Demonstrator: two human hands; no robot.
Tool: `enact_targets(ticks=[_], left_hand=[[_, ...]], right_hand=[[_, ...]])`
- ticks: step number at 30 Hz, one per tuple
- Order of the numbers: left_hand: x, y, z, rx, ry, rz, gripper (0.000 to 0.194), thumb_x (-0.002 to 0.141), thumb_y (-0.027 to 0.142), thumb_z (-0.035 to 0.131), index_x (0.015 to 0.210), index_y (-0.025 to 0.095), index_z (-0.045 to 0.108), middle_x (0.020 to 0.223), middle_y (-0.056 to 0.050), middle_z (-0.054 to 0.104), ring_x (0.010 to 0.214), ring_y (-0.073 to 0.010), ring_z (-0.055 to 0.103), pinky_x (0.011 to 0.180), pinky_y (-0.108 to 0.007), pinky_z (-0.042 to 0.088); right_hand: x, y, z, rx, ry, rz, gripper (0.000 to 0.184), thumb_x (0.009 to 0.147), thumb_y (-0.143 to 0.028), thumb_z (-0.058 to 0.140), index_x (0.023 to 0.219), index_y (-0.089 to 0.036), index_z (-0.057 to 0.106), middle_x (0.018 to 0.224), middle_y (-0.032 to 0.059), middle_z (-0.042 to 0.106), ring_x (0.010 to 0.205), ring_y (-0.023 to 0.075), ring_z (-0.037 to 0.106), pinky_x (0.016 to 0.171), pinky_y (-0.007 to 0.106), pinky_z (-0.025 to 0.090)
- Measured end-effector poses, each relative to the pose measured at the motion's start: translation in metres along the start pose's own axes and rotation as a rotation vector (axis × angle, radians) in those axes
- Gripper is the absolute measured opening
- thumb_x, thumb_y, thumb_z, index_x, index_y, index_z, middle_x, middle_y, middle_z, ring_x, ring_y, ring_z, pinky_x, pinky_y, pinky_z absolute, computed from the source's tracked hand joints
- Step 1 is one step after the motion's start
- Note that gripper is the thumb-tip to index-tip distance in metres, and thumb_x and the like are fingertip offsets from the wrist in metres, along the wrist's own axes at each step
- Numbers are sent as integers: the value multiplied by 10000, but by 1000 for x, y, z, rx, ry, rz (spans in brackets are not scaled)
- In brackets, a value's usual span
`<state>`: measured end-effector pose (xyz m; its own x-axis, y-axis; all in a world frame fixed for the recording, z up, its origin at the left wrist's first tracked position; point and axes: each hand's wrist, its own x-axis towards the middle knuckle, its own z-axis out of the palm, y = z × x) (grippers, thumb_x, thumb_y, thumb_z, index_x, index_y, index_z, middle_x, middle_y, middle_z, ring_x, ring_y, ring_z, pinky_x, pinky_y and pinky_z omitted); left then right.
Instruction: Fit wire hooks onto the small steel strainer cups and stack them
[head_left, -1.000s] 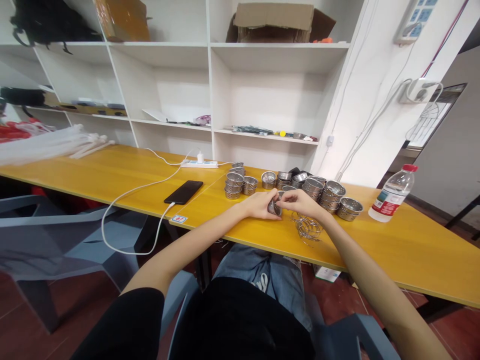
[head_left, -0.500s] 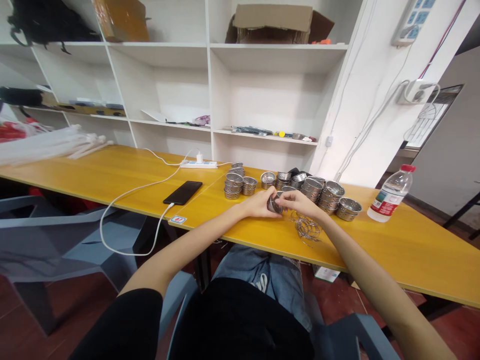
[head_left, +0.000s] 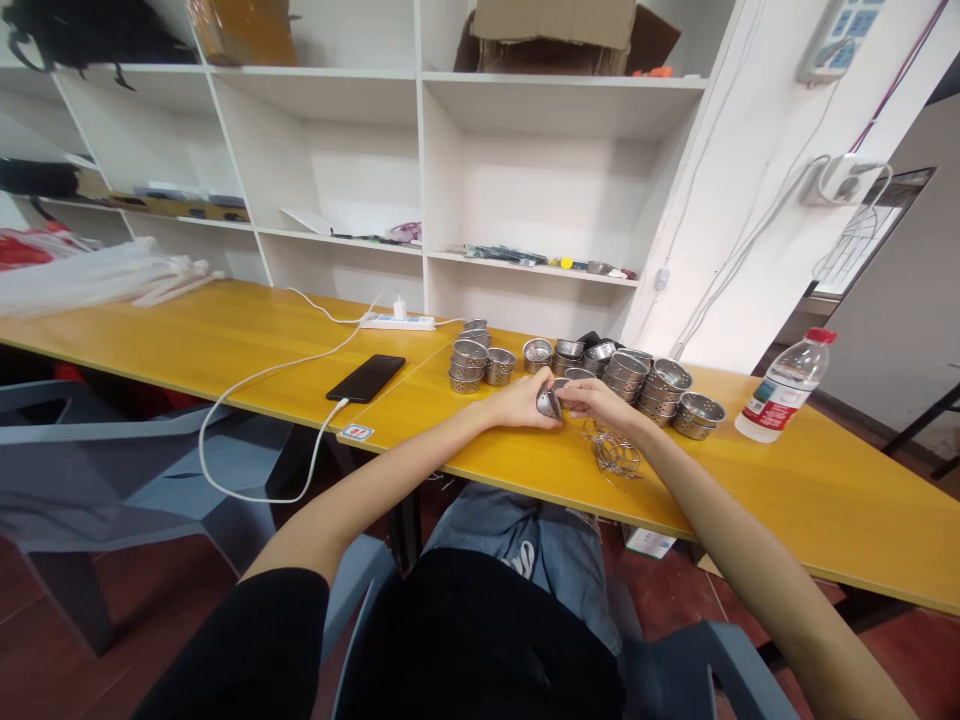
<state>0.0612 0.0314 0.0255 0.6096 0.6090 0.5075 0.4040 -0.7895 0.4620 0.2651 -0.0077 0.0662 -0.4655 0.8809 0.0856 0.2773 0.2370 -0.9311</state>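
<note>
Both hands have barely shifted since a moment ago. Left hand and right hand together clamp one small metal strainer cup above the yellow table, beside loose wire rings.

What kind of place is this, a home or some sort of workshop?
Probably a small workshop or assembly room: stacks of perforated metal cups and loose wire rings lie on a long yellow table, with white storage shelves holding boxes and tools behind.
</note>
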Motion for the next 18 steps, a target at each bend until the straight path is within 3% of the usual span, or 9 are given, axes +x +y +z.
enact_targets(ticks=[18], left_hand=[[2, 2, 1, 44, -8, -11, 548, 667, 440, 793, 975, 259, 376, 809, 44, 570, 713, -175, 570, 616, -266, 361]], right_hand=[[6, 4, 6, 99, 96, -28, 440, 663, -538, 842, 621, -182, 586, 638, -34, 462, 611, 110, 354, 603, 292, 284]])
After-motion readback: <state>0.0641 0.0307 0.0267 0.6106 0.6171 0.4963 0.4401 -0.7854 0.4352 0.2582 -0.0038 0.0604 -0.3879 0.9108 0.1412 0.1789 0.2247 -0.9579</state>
